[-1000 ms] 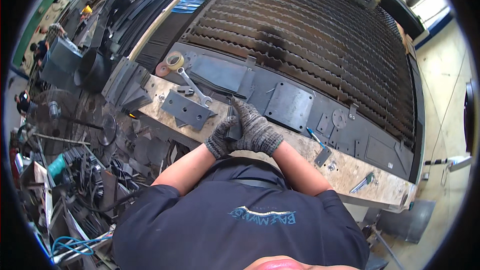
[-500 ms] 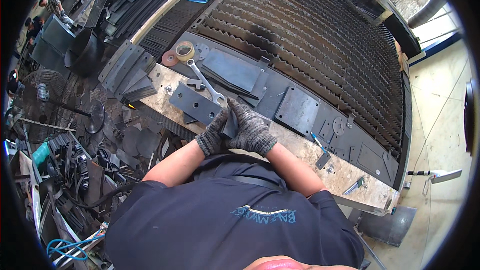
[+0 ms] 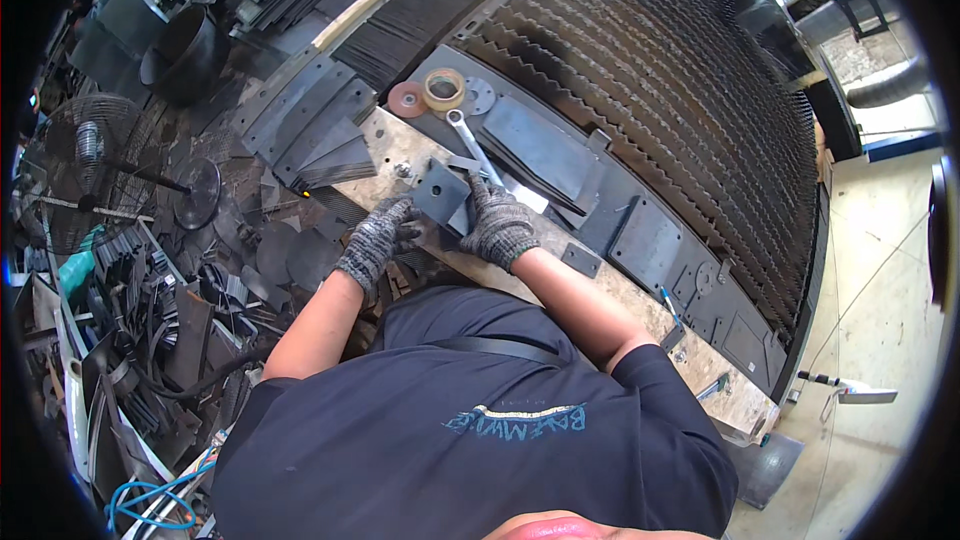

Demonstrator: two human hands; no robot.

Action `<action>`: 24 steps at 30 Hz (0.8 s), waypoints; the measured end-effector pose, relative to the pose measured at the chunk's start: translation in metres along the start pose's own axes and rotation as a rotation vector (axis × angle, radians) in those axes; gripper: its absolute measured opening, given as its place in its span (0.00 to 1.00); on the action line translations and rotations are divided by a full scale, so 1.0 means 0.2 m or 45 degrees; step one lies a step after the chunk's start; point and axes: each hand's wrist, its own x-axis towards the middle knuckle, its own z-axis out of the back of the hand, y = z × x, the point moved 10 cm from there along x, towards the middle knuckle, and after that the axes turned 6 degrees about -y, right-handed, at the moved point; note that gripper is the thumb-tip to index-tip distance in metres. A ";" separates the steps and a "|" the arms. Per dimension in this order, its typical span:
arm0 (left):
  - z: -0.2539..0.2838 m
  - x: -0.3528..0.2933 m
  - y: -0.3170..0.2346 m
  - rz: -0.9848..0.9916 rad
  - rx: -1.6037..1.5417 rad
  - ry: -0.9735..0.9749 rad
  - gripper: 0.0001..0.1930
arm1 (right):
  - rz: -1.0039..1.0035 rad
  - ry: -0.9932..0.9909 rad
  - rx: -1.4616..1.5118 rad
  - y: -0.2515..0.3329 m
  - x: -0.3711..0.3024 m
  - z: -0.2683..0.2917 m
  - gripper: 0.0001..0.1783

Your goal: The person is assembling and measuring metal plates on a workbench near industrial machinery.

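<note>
A dark flat steel plate [image 3: 437,188] with a round hole lies tilted over the pale worn board between my gloved hands. My right hand [image 3: 500,227] grips its right side, thumb and forefinger along the edge. Part of the plate is hidden by that hand. To the left, my left hand [image 3: 375,240] is open, its fingers apart and curved close to the plate's lower left edge. Both hands wear grey knitted gloves. Just beyond my right hand lies a combination wrench [image 3: 470,143], its lower end partly covered.
Across the board's far side lie a tape roll [image 3: 443,89], a reddish disc [image 3: 406,99], stacked steel plates [image 3: 540,150] and a thick square plate [image 3: 645,245]. A pen [image 3: 670,302] rests farther right. Beyond is a toothed slat bed [image 3: 650,80]. Metal scrap [image 3: 180,330] fills the left floor.
My hands have come apart, the left one moving left. The plate between them now sits tilted against my right hand. The whole view has shifted with my head.
</note>
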 end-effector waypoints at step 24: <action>0.08 0.14 -0.10 0.059 0.371 0.167 0.15 | -0.072 -0.017 -0.231 0.06 0.13 -0.20 0.62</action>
